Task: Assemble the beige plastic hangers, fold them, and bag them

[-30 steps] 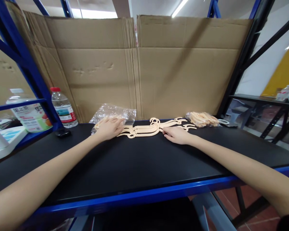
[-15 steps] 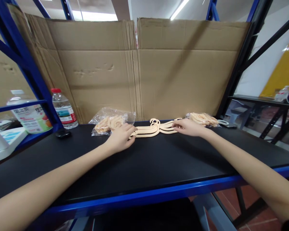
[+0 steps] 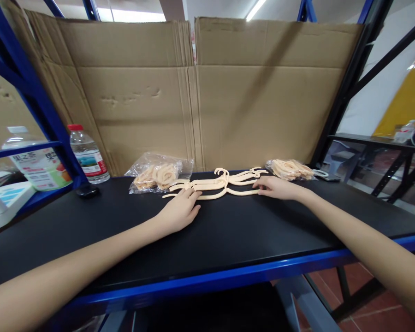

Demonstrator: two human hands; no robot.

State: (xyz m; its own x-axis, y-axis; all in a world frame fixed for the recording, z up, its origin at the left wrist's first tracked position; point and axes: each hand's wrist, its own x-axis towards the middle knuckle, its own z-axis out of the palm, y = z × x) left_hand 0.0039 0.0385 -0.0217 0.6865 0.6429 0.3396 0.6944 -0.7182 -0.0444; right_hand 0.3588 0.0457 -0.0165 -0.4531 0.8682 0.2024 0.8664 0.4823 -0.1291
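Note:
Several cream-coloured clothes hangers [image 3: 212, 184] lie flat and overlapping on the black tabletop, their hooks at the far side. The front hanger [image 3: 212, 196] sits a little nearer to me than the others. Over its left arm rests my left hand [image 3: 180, 208], fingers bent onto the bar, with the hanger's tip poking out on the far left. My right hand [image 3: 275, 188] pinches the same hanger near its right end, thumb and fingers closed together. The fingers hide that end of the bar.
Clear plastic bags of coiled cream pieces lie left [image 3: 155, 177] and right [image 3: 289, 169] of the hangers. A water bottle [image 3: 89, 157] and a black computer mouse [image 3: 87, 191] are at the left. Cardboard [image 3: 138, 106] walls off the back; a blue edge [image 3: 207, 279] runs along the front.
The front hanger has come toward me, apart from the others, which now show more clearly. My left hand has shifted slightly right and nearer; my right hand has moved slightly right.

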